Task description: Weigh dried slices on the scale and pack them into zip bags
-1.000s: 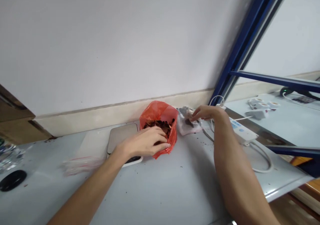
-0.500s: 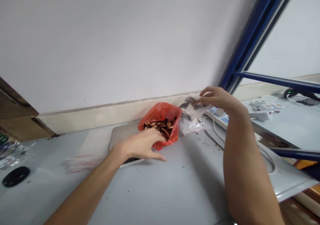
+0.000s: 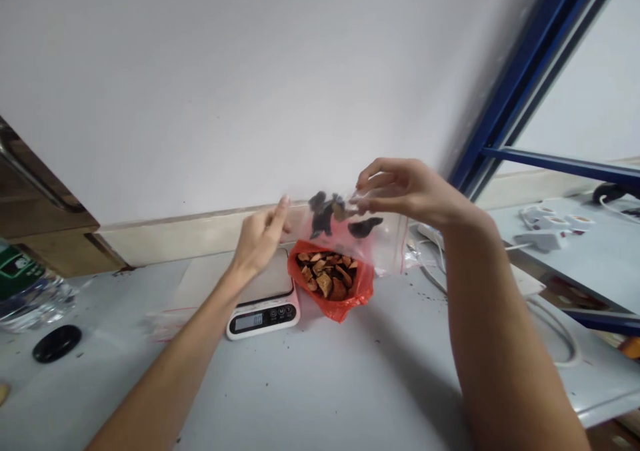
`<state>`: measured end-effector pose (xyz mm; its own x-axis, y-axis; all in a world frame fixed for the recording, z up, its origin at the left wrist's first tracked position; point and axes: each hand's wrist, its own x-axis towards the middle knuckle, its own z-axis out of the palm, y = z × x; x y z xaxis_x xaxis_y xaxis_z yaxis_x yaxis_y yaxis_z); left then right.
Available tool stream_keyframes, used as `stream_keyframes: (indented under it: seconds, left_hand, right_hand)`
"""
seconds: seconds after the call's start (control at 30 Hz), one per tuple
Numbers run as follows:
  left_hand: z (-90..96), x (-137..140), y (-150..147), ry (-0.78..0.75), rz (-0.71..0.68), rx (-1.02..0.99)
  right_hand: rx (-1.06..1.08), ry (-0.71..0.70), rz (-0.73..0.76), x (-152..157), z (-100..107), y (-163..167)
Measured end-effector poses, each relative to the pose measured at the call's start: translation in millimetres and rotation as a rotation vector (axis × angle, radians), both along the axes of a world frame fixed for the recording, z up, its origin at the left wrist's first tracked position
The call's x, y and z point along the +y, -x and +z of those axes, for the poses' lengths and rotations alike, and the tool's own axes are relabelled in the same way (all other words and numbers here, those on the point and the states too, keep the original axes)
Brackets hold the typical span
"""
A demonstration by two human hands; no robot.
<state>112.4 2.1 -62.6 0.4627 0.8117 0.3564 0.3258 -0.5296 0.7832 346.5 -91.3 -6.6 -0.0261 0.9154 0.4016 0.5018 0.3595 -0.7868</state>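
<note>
A clear zip-lock bag [image 3: 345, 227] with several dark, dried-looking pieces inside is stretched between my hands. My right hand [image 3: 413, 191] pinches its upper part from the right. At its left end, the fingers of my left hand [image 3: 260, 234] are closed on the plastic, partly hidden from view. Just below the clear bag stands a red plastic bag [image 3: 363, 294], its mouth wide, full of brown dried slices [image 3: 325, 281]. A white digital kitchen scale [image 3: 295, 314] sits to the left of the red bag, partly behind my left forearm.
Flat empty zip bags [image 3: 167, 324] lie left of the scale. Farther left are a black oval object [image 3: 57, 343] and a clear bottle with a green label [image 3: 25, 284]. Cables [image 3: 565, 334] and power strips [image 3: 545, 237] lie at right, near a blue metal frame [image 3: 500, 104].
My right hand has brought the clear bag left, from beside the red bag to above it. My left hand has moved from the red bag to the clear bag's left end.
</note>
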Motion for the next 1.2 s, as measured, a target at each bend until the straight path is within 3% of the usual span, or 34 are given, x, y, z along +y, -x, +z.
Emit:
stream_keyframes:
  seconds: [0.1,0.2,0.33,0.5,0.63,0.7,0.8,0.87,1.03,1.2]
  left_hand:
    - [10.4,3.2,8.1,0.128,-0.199,-0.082]
    - [17.7,2.4,15.3,0.193,-0.306,-0.126]
    - [18.2,11.8,27.5,0.15,-0.138,-0.25]
    - [16.8,26.1,44.5,0.147,0.024,-0.106]
    - [17.3,22.4,45.2,-0.13,0.258,-0.043]
    - [18.1,14.7,40.8,-0.191,0.149,0.028]
    - [19.3,1.7,32.8,-0.035,-0.232,0.229]
    - [19.2,-3.7,28.7,0.049,-0.347,0.289]
    - [16.3,-3.0,26.2,0.157,-0.367,0.273]
    - [18.4,-1.0,25.9,0.209,-0.298,0.272]
  right_hand:
    - [-0.059,0.016,0.165,7.7,-1.8,20.7]
    - [-0.083,-0.005,0.122,16.8,-6.0,33.1]
    - [-0.16,0.156,-0.03,24.6,-11.0,31.8]
    - [-0.068,0.341,0.158,29.0,-16.5,31.0]
    - [-0.11,0.374,0.223,38.8,-25.8,42.3]
    - [-0.119,0.36,0.246,44.3,-30.7,48.5]
    - [-0.068,0.364,0.274,48.7,-35.8,55.5]
    - [-0.028,0.379,0.287,48.7,-37.6,58.4]
    - [0.014,0.419,0.319,47.4,-40.2,61.9]
    - [-0.065,0.449,0.309,46.4,-37.3,64.1]
